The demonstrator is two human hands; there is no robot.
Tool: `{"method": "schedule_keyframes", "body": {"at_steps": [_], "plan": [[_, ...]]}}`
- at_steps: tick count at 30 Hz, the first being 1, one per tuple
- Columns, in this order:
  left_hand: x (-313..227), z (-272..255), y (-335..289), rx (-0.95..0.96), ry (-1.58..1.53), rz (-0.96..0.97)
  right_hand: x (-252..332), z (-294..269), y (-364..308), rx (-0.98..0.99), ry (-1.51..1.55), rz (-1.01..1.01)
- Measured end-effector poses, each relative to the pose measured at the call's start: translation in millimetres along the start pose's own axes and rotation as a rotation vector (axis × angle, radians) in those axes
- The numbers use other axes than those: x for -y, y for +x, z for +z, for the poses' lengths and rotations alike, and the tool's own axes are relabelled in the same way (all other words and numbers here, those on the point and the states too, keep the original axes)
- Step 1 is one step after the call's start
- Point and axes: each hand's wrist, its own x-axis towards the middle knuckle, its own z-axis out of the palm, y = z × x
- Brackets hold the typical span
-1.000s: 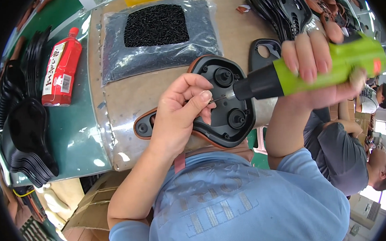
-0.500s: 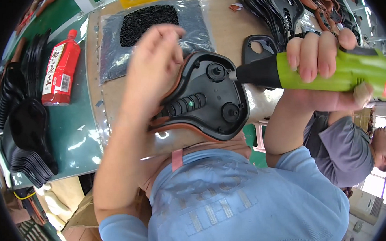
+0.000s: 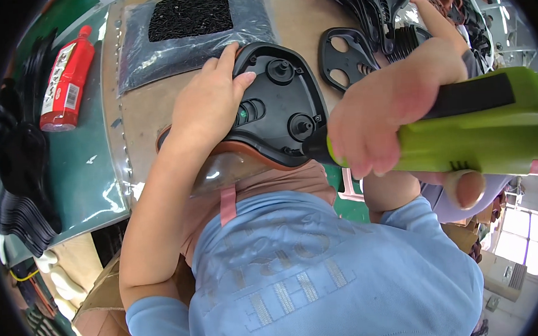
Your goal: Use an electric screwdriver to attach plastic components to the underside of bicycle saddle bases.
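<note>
A bicycle saddle [image 3: 272,112] lies underside up at the table's near edge, its black plastic base showing inside a brown cover. My left hand [image 3: 206,101] grips its narrow part, with fingers over the far edge and thumb on the base. In my right hand [image 3: 383,115] is a green and black power screwdriver [image 3: 476,127], held roughly level. Its black nose meets the saddle's near right corner in the picture; the bit's tip is hidden. Beyond the saddle lies a clear plastic bag [image 3: 139,59] with an opening that shows many small black screws [image 3: 189,16].
Black saddle bases [image 3: 345,55] lie and stack at the far right, where another person's arm [image 3: 439,25] reaches in. Stacked black saddle shells [image 3: 23,183] line the left side, beside a red bottle [image 3: 70,81] lying on the green tabletop [image 3: 87,173].
My left hand has come down from above the saddle onto its narrow part. The screwdriver has moved from the far right post to the near right corner. The view has shifted a little.
</note>
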Motion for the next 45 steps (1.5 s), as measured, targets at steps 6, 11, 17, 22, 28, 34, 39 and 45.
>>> {"method": "schedule_keyframes", "body": {"at_steps": [6,11,17,22,28,34,39,45], "plan": [[5.0,10.9,-1.9,-0.091,0.043,0.032,-6.7,12.5,-6.7,-0.044,-0.169,-0.031],[5.7,11.1,-3.4,-0.092,0.036,0.017,3.6,12.6,-9.8,0.004,-0.343,0.11],[5.8,11.1,-3.0,-0.079,0.021,0.012,-2.2,17.1,-5.6,-0.017,-0.191,-0.025],[4.7,8.8,-2.8,-0.063,0.02,0.004,0.0,23.6,-8.0,-0.014,-0.272,-0.046],[5.7,10.7,-2.8,-0.095,0.015,0.029,-2.1,27.8,-8.7,-0.081,-0.214,-0.035],[4.7,9.1,-2.4,-0.065,0.021,0.021,-11.8,21.3,-11.5,-0.057,-0.161,-0.112],[5.3,9.4,-2.0,-0.073,0.019,0.016,-8.4,18.4,-10.2,-0.047,-0.132,-0.135],[5.1,8.8,-3.0,-0.078,0.019,0.019,-6.2,12.2,-6.6,0.013,-0.132,-0.109]]}}
